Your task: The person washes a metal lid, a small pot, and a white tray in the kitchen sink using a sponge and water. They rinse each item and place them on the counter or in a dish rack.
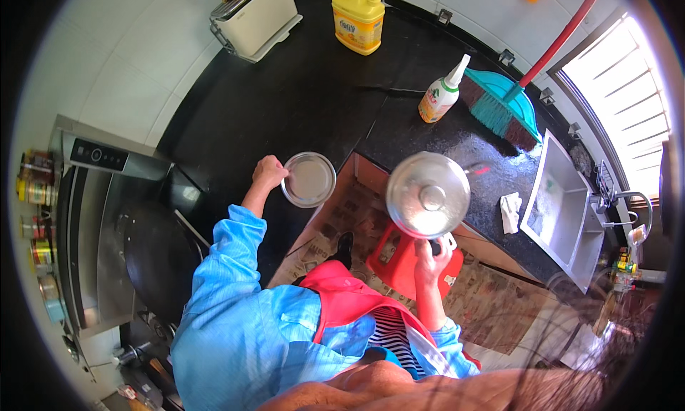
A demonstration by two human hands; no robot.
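Note:
My left hand [270, 171] pinches the near-left rim of a small round metal dish or lid [309, 180] at the edge of the black counter [251, 111]. To the right, a round metal lid with a central knob [428, 194] is held up over the gap between the counters, above a red plastic stool [382, 261]. My right hand [433, 256] is closed at its near edge, around what looks like a handle; whether a pan is beneath the lid cannot be told. A white cloth [510, 213] lies beside the sink.
A spray bottle [439, 95], a teal broom [500, 108] with a red handle and a yellow pump jug [358, 20] stand on the counter. A cream knife-block-like holder [257, 23] is at the back left. The steel sink [562, 207] is right; a dark wok [158, 256] is left.

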